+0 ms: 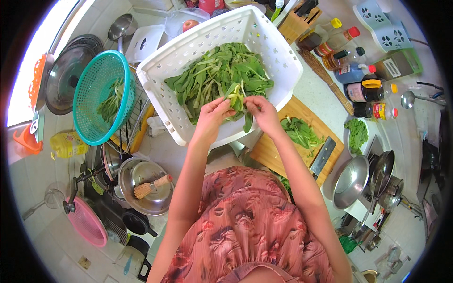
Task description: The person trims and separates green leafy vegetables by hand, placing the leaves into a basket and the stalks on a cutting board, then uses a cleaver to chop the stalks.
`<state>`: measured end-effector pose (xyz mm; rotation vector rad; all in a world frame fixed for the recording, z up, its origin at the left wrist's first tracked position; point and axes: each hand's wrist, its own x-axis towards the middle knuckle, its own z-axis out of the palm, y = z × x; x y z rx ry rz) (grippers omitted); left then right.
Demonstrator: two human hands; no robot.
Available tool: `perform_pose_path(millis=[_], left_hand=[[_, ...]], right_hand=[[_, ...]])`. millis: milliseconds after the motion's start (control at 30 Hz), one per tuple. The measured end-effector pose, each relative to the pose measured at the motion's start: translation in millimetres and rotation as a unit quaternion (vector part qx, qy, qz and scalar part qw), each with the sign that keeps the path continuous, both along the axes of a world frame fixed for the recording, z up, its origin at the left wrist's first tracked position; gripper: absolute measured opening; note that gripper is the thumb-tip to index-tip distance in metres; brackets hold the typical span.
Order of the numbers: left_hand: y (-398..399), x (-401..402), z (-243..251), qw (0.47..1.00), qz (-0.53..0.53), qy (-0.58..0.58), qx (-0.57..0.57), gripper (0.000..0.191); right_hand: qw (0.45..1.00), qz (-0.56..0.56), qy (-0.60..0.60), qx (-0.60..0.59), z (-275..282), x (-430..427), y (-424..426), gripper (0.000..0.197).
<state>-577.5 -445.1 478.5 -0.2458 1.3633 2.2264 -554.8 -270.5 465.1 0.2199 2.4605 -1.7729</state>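
Note:
A large white plastic basket (279, 56) with cut-out holes holds a heap of leafy greens (219, 70). Over its near side, my left hand (214, 115) pinches a small leafy stalk (235, 97) with yellowish leaves. My right hand (262, 111) is closed at the right side of the same plant, fingertips on its leaves. More greens (300, 131) lie on a wooden cutting board (265, 148) at the right, beside a cleaver (324, 154). At the left, a teal colander (79, 106) has a few greens (111, 102) inside.
A steel bowl (129, 194) with a bamboo brush (152, 186) stands lower left, near a pink colander (86, 223). Sauce bottles (354, 72) line the right counter. A bowl of lettuce (356, 134), an empty steel bowl (350, 182) and pans (382, 173) sit below them.

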Motion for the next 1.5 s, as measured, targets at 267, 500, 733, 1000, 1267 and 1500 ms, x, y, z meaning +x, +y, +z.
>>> perform_pose_path(millis=[267, 500, 733, 1000, 1267, 1500], left_hand=[[-2, 14, 11, 0.999, -0.018, -0.033, 0.035, 0.026], [1, 16, 15, 0.991, -0.075, 0.054, -0.101, 0.024], [1, 18, 20, 0.986, -0.076, 0.064, -0.132, 0.024], [-3, 18, 14, 0.994, -0.048, 0.007, -0.1, 0.024], [-4, 21, 15, 0.997, 0.01, -0.056, -0.044, 0.032], [8, 22, 29, 0.997, -0.06, -0.037, 0.046, 0.035]], right_hand=[[0.906, -0.001, -0.173, -0.387, 33, -13, -3, 0.049], [0.935, -0.062, -0.123, -0.326, 32, -13, -5, 0.027], [0.906, -0.121, -0.116, -0.389, 24, -9, 8, 0.017], [0.88, -0.158, -0.096, -0.437, 24, -3, 22, 0.021], [0.966, -0.151, -0.074, -0.199, 31, 6, 32, 0.025], [0.954, -0.187, -0.056, -0.229, 66, 45, 55, 0.023]])
